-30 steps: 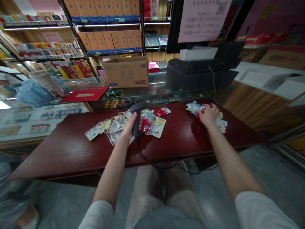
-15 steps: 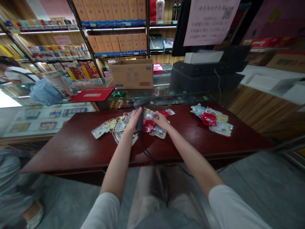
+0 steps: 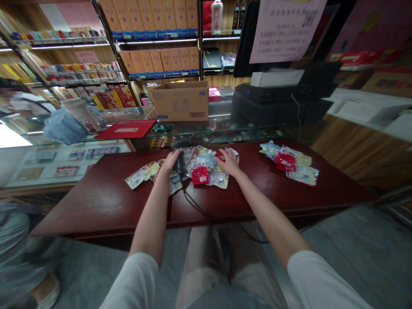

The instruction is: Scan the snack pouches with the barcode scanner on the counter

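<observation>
My left hand [image 3: 170, 161] is closed around the handle of a black corded barcode scanner [image 3: 180, 161], held over a heap of small snack packets [image 3: 206, 171] on the dark red table [image 3: 96, 201]. My right hand [image 3: 229, 161] lies on the right side of that heap, fingers curled on a packet by a red one [image 3: 200, 175]. A second, smaller pile of packets [image 3: 291, 165] lies to the right, apart from both hands. The scanner's cable [image 3: 196, 206] runs off the table's front edge.
Behind the table stands a glass counter [image 3: 225, 124] with a cardboard box [image 3: 180, 101], a red mat [image 3: 127, 128] and a black printer [image 3: 277, 96]. Shelves of boxed goods fill the back wall. A person stands at the far left [image 3: 16, 103].
My right hand left the right-hand pile and came across to the middle heap. The left hand lowered the scanner slightly toward the packets.
</observation>
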